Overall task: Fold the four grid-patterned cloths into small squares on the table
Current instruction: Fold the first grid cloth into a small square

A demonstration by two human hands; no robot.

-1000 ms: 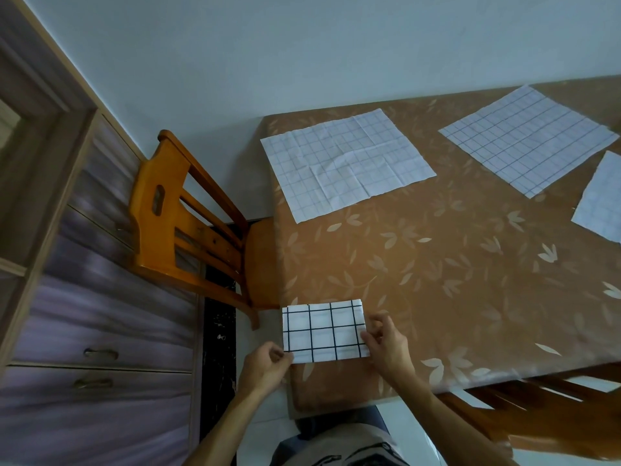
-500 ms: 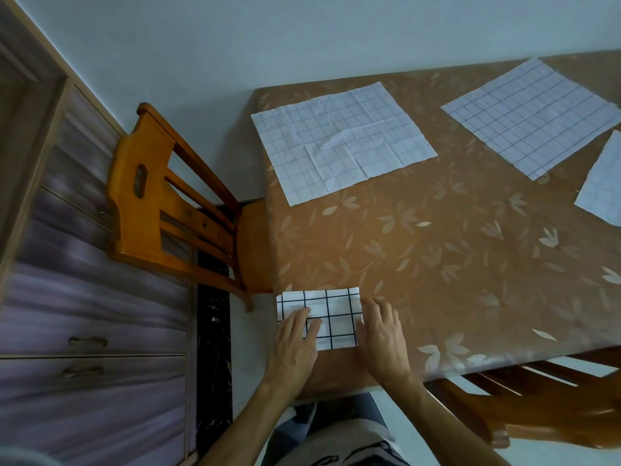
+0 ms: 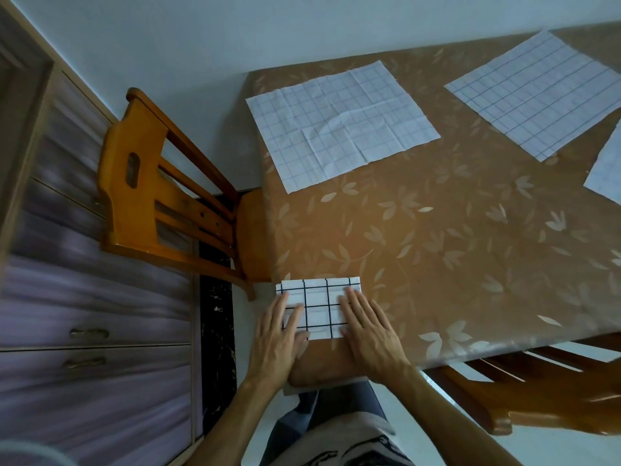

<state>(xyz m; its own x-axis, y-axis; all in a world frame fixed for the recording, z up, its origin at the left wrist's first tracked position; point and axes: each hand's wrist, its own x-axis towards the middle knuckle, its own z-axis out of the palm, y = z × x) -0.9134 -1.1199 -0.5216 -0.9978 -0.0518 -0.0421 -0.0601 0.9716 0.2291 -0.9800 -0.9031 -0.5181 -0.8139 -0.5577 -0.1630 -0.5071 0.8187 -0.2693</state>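
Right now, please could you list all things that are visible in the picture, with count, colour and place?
folded cloth: one, white with dark grid, near left table corner, under both hands
unfolded cloths: three, white with faint grid, spread flat on far half of table; one further right, one cut by right edge
table: one, brown leaf-pattern cover
chairs: two, orange wood; one at table's left end, one at near right edge
drawer cabinet: one, purple-grey, far left
wall: pale
hands: left and right, flat on folded cloth
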